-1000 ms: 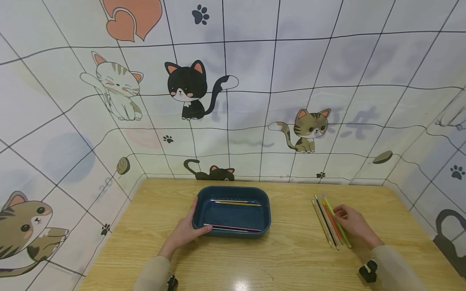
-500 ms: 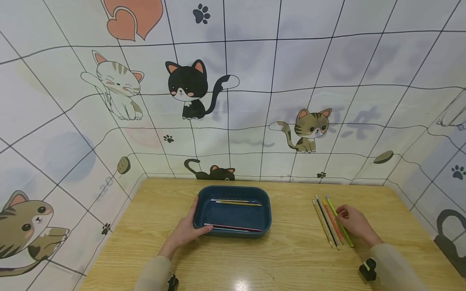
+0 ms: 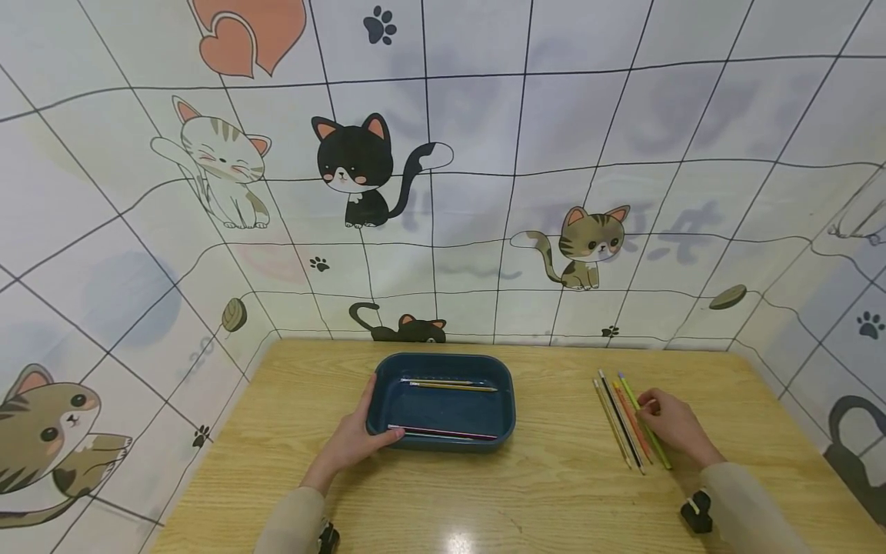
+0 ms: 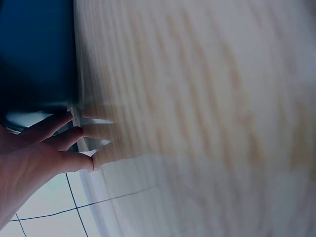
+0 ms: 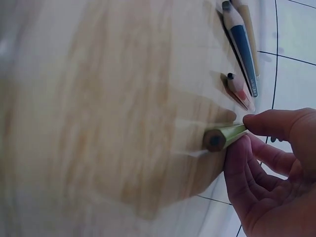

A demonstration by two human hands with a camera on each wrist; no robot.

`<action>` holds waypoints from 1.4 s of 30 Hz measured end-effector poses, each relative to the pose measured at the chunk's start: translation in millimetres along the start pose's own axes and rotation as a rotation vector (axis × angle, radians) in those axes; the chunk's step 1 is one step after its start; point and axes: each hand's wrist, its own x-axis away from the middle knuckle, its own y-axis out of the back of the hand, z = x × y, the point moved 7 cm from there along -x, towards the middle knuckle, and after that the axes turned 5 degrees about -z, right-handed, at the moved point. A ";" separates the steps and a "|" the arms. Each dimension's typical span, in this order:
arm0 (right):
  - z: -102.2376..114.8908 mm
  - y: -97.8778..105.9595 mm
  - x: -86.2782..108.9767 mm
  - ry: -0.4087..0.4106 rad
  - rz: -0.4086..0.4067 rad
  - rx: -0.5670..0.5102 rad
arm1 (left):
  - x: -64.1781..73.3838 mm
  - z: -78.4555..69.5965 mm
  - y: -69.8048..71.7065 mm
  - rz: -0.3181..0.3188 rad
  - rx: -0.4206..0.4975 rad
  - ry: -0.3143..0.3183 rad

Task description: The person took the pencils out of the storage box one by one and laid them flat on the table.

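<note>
A dark blue rectangular tray [image 3: 443, 363] lies on the table, with several pencils inside. My left hand [image 3: 353, 442] holds its front left corner, thumb over the rim and fingers spread along the outer left side. At the right, my right hand [image 3: 671, 423] pinches a yellow-green pencil [image 3: 661, 452] between thumb and fingers; in the right wrist view the blunt near end of this green pencil [image 5: 224, 137] points at the camera. Beside it lie an orange pencil [image 3: 635, 425], a black pencil [image 3: 618, 408] and light wooden-coloured pencils [image 3: 609, 419], roughly parallel.
In the tray, yellowish pencils [image 3: 453, 388] lie at the back and a dark red pencil [image 3: 443, 432] along the front. The wooden table [image 3: 554, 492] ends at a cat-printed tile-patterned wall covering [image 3: 477, 215] behind and on both sides.
The yellow-green pencil has shifted slightly right, opening a small gap from the orange one, with my right hand at it. My left hand and the tray stay in place.
</note>
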 end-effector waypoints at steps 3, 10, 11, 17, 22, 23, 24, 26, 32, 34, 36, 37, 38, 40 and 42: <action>0.6 0.1 1.0 -0.008 0.000 -0.009 | 0.0 0.4 0.0 -0.001 -0.004 -0.001; 2.4 2.2 3.0 -0.016 -0.016 -0.017 | 0.2 -0.3 0.0 0.002 -0.007 0.000; 2.0 2.4 3.1 -0.019 -0.015 -0.020 | 0.3 -0.5 0.2 -0.001 -0.009 -0.004; -5.3 2.2 1.4 -0.041 -0.010 -0.029 | 0.2 -0.6 1.7 -0.017 -0.014 -0.026; -6.3 3.4 0.7 -0.060 -0.018 -0.064 | -0.3 0.2 1.2 -0.009 -0.011 -0.009; -5.0 3.8 0.5 -0.063 -0.018 -0.076 | -0.5 0.5 0.8 -0.007 -0.012 -0.006; -3.2 4.5 0.3 -0.066 -0.019 -0.089 | -0.5 0.6 0.6 -0.004 -0.013 -0.004; 2.0 6.4 -0.4 -0.067 -0.024 -0.108 | -0.3 0.6 0.3 -0.003 -0.016 -0.007; 28.0 10.0 -4.6 -0.011 -0.045 -0.132 | -0.2 0.8 -0.1 -0.007 -0.020 -0.011; 40.5 8.1 -6.4 0.010 -0.043 -0.154 | -0.5 1.0 -0.1 -0.009 -0.017 -0.012; 54.7 5.1 -7.3 0.024 -0.044 -0.166 | -0.6 0.5 0.1 -0.009 -0.014 -0.012; 62.2 3.3 -7.6 0.034 -0.044 -0.175 | -0.7 0.5 0.1 -0.009 -0.015 -0.014; 69.5 1.1 -7.8 0.043 -0.045 -0.181 | -0.6 0.0 0.2 -0.009 -0.016 -0.015; 83.7 -4.8 -8.9 0.053 -0.035 -0.206 | -0.3 -0.7 0.6 -0.008 -0.019 -0.014; 97.4 -11.9 -11.6 0.080 -0.028 -0.239 | -0.2 -0.6 1.1 -0.010 -0.015 -0.013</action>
